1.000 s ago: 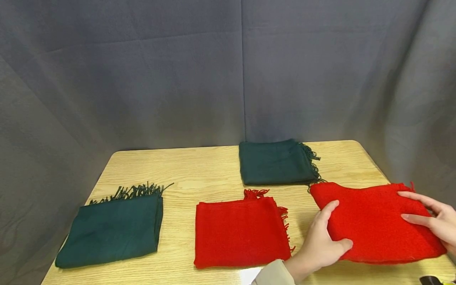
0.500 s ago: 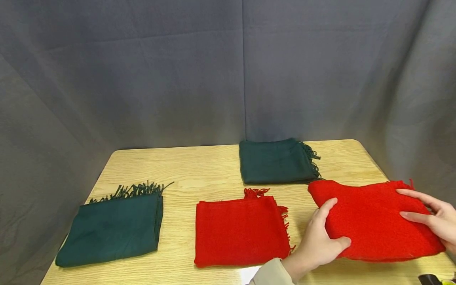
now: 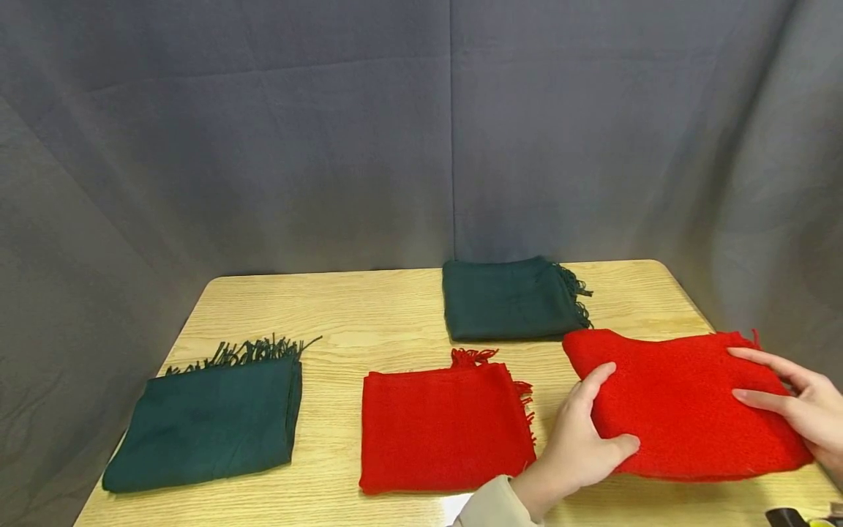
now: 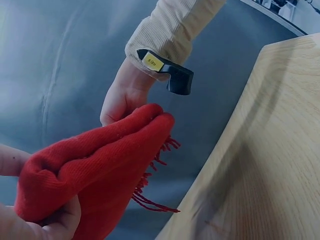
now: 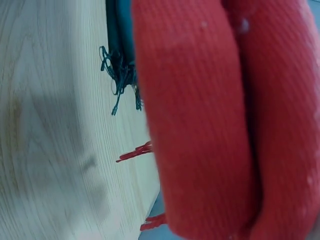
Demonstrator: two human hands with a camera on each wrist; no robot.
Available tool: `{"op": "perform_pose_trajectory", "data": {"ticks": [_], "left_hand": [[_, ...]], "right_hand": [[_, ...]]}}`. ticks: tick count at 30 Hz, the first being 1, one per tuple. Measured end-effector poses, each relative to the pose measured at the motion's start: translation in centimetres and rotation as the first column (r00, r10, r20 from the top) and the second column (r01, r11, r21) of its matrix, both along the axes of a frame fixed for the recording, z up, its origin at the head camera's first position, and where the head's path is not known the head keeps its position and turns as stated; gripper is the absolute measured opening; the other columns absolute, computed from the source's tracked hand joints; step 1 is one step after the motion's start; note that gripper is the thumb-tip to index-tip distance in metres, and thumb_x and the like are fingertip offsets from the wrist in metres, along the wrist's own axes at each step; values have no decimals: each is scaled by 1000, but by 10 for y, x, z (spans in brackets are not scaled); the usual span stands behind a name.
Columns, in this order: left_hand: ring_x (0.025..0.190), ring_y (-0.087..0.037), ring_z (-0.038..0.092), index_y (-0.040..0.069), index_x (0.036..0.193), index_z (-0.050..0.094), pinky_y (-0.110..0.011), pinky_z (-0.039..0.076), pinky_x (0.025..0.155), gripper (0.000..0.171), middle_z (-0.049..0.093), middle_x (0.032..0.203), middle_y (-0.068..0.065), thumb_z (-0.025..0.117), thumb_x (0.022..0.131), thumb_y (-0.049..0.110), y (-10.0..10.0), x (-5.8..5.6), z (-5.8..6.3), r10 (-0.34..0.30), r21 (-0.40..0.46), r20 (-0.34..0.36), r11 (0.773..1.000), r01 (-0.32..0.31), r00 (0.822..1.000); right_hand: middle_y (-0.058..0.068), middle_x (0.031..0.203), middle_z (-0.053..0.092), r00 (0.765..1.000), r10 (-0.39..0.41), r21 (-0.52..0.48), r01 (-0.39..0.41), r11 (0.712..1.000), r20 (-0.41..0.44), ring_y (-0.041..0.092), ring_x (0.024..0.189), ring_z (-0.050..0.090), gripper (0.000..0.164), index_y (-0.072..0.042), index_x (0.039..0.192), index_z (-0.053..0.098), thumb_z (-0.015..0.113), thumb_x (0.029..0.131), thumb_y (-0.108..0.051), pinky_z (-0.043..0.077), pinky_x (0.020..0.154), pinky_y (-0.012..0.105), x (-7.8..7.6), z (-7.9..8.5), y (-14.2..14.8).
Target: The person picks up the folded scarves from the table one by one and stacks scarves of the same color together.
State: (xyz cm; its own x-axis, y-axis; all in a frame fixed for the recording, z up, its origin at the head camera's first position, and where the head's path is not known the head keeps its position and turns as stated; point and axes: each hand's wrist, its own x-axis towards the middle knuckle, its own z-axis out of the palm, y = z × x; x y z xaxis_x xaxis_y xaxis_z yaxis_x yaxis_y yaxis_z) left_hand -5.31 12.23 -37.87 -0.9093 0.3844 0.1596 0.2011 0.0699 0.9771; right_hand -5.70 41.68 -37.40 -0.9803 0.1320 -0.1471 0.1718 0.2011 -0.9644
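A folded red fringed scarf [image 3: 685, 410] is held between both hands at the right, raised over the table. My left hand [image 3: 579, 432] grips its left side, fingers and thumb on the top face at that edge. In the left wrist view, the left hand's thumb and fingers [image 4: 62, 220] wrap one end of the thick folds. The right hand [image 3: 803, 406] holds the right side, two fingers stretched over the top. Red fringe hangs beneath in the left wrist view. The scarf [image 5: 195, 120] fills much of the right wrist view, hiding most of the right hand.
A second folded red scarf [image 3: 448, 428] lies mid-table. One dark green scarf [image 3: 211, 424] lies at the left, another dark green scarf [image 3: 510, 300] at the back. A grey curtain [image 3: 329, 146] stands behind the wooden table [image 3: 316, 293]. A black wrist camera [image 4: 177, 75] sits on the right wrist.
Both hands and the held red scarf have shifted slightly left and a little up in the head view. The other scarves have not moved.
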Motion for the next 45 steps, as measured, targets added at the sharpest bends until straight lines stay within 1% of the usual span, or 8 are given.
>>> {"op": "perform_pose_trajectory", "data": {"ticks": [6, 11, 21, 24, 31, 37, 40, 45], "left_hand": [[106, -1, 44, 24, 133, 42, -23, 41, 85, 72, 46, 125, 12, 71, 71, 3, -5, -1, 2, -19, 15, 15, 1000, 19, 1000], [104, 1, 44, 26, 134, 41, -23, 42, 82, 72, 45, 123, 13, 70, 72, 5, -9, -2, 4, -44, 5, 22, 999, 44, 999], [103, 0, 44, 30, 134, 41, -24, 42, 81, 72, 45, 123, 14, 70, 72, 7, -20, -3, 7, -44, -33, 28, 998, 45, 999], [102, 1, 45, 29, 134, 40, -22, 42, 81, 71, 46, 123, 13, 69, 72, 7, -23, -4, 8, -52, -16, 21, 999, 52, 998], [106, -1, 45, 23, 135, 40, -22, 41, 84, 70, 45, 125, 11, 67, 73, 3, -29, -8, 9, -87, 49, 7, 995, 87, 996], [104, 0, 45, 24, 135, 40, -22, 42, 82, 70, 46, 123, 12, 66, 73, 2, -33, -8, 12, -100, 54, 13, 994, 99, 995], [104, 0, 45, 24, 135, 40, -22, 42, 82, 71, 46, 123, 12, 66, 73, 2, -34, -9, 12, -94, 37, -5, 995, 94, 996], [105, -1, 46, 22, 135, 40, -21, 41, 83, 72, 46, 125, 10, 63, 71, -1, -38, -12, 13, -85, 6, -58, 996, 86, 995]], "right_hand": [[-24, 87, 59, 1000, -5, 23, 5, 1000, 4, 16, 60, 63, 54, -44, 115, 59, 61, 84, 1, 51, 48, 33, 0, 2, -4], [-22, 87, 60, 1000, -3, -16, 3, 1000, -7, 17, 60, 63, 54, -42, 115, 60, 60, 84, 2, 51, 48, 33, 1, 4, -6], [-17, 86, 63, 1000, 23, -66, -23, 998, -1, 19, 61, 64, 54, -41, 117, 59, 57, 86, 3, 51, 49, 35, 2, 7, -16], [-17, 88, 63, 999, 28, -79, -29, 996, -19, 18, 62, 64, 54, -39, 119, 58, 57, 86, 4, 51, 49, 34, 2, 8, -18], [-17, 86, 62, 1000, 17, -59, -17, 998, 13, 20, 63, 64, 53, -41, 119, 57, 58, 86, 1, 52, 50, 38, 2, 10, -24], [-18, 88, 60, 1000, 15, -48, -15, 999, 6, 20, 63, 64, 53, -41, 120, 56, 58, 86, 0, 52, 51, 37, 3, 10, -26], [-19, 90, 59, 1000, 19, -34, -20, 999, -14, 19, 64, 63, 53, -39, 122, 56, 58, 86, 0, 52, 51, 35, 3, 10, -27], [-17, 93, 61, 997, 40, -104, -47, 993, -69, 17, 65, 63, 54, -33, 123, 57, 56, 85, 5, 51, 52, 32, 2, 9, -30]]}}
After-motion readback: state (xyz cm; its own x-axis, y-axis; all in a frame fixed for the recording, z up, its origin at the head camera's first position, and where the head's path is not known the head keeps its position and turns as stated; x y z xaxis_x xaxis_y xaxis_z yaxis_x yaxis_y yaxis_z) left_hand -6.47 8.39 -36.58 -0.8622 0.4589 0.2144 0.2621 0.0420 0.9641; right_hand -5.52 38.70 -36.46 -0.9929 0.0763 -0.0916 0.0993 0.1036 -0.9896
